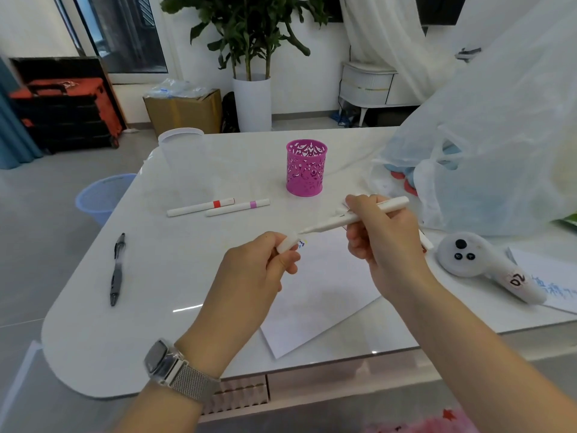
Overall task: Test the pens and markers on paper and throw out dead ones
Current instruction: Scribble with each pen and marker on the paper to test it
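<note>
My right hand (382, 242) grips an uncapped white marker (349, 218), tip pointing left and down. My left hand (253, 273) pinches its white cap (288, 243) just off the tip. Both hover above a white paper sheet (321, 295) that carries small blue and yellow scribbles near the cap. Two capped white markers lie side by side further back, one with a red band (201, 207) and one with a purple band (238, 207). A black pen (117, 269) lies at the table's left. An empty pink cut-out pen holder (306, 167) stands behind.
A blue waste basket (101, 198) stands on the floor off the table's left edge. A large translucent plastic bag (487, 151) fills the right side. A white controller (487, 265) lies on papers at the right. A clear container (181, 145) stands at the back left corner.
</note>
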